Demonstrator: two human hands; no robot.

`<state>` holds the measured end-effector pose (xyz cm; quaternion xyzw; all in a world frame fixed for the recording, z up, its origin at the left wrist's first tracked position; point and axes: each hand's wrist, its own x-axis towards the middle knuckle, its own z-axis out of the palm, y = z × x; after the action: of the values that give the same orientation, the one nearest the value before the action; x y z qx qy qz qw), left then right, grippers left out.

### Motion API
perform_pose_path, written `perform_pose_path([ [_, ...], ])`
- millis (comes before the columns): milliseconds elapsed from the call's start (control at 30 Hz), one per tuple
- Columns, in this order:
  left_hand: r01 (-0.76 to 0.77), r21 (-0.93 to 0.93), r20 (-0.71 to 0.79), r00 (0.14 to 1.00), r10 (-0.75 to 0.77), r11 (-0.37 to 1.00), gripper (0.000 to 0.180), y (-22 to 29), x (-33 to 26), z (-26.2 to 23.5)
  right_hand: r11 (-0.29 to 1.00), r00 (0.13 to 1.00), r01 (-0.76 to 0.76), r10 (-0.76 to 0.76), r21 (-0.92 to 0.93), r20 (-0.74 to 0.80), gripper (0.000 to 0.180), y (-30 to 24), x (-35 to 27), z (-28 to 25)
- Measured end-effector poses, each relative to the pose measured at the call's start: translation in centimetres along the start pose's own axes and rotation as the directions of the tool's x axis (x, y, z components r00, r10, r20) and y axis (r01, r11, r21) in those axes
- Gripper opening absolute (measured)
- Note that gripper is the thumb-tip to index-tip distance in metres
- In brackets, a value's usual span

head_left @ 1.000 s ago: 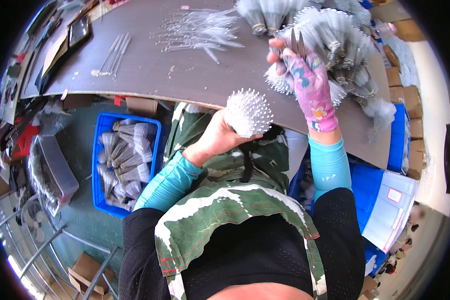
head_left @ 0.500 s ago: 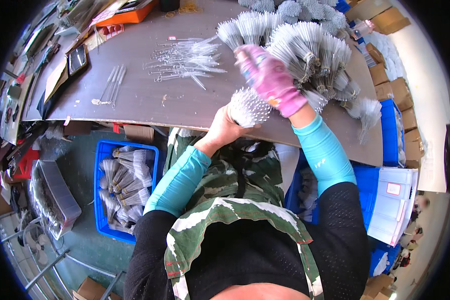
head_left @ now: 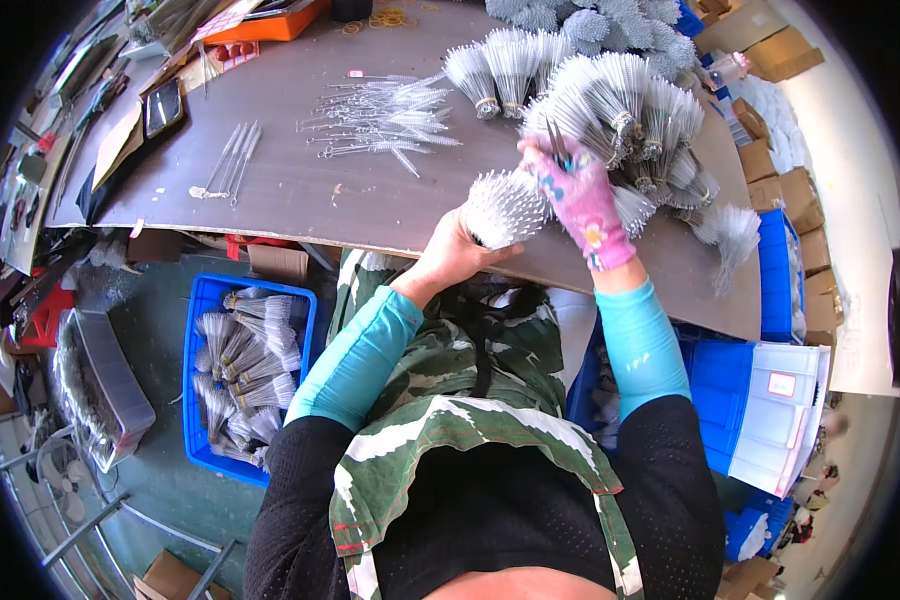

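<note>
My left hand, bare, is wrapped round a bundle of thin wire brushes with white bristles, the bristle ends turned up, at the table's near edge. Just right of it is my right hand in a pink flowered glove, its fingers closed on a dark, pointed tool that looks like tweezers. The tool's tips stick up past the fingers, apart from the held bundle. Beyond the right hand lies a heap of tied brush bundles. Loose brushes are spread on the table to the left.
A few single brushes and a phone lie on the table at left. Grey bundles are piled at the far right. Below stands a blue crate of bundles; more blue bins stand at right.
My right hand has drawn back from the heap, down and to the right, and the pointed tool now shows in it. The left hand keeps its hold on the bundle. The view has shifted slightly.
</note>
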<state>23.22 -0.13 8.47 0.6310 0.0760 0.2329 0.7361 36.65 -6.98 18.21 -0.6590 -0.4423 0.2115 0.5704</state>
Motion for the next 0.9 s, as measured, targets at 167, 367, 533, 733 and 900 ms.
perform_pose_path([
  [167, -0.019, -0.014, -0.003, 1.0, 0.019, 1.0, 0.046, -0.3, 0.1, -0.1, 0.94, 0.964, -0.264, 0.266, 0.215, 0.02, 0.024, -0.3, -2.9, -0.3],
  [367, 0.047, -0.097, -0.074, 0.996, -0.054, 0.994, 0.034, 1.3, -1.7, 0.7, 0.928, 0.965, -0.251, 0.218, 0.277, 0.145, 0.038, -0.9, -5.1, -0.2],
  [533, 0.172, -0.284, -0.057, 0.979, -0.195, 0.943, 0.037, 0.8, -6.0, 1.9, 0.914, 0.893, -0.323, 0.21, 0.244, 0.398, 0.057, 0.1, -7.0, 0.3],
  [733, 0.119, 0.089, -0.07, 0.991, -0.113, 0.989, 0.044, -3.6, -7.6, 0.1, 0.903, 0.885, -0.338, 0.209, 0.265, 0.417, 0.055, 3.9, -9.8, 2.2],
  [900, 0.101, 0.211, -0.044, 0.995, -0.094, 0.972, 0.05, -5.4, -7.6, -0.9, 0.928, 0.909, -0.301, 0.209, 0.22, 0.361, 0.06, 4.7, -10.7, 3.1],
])
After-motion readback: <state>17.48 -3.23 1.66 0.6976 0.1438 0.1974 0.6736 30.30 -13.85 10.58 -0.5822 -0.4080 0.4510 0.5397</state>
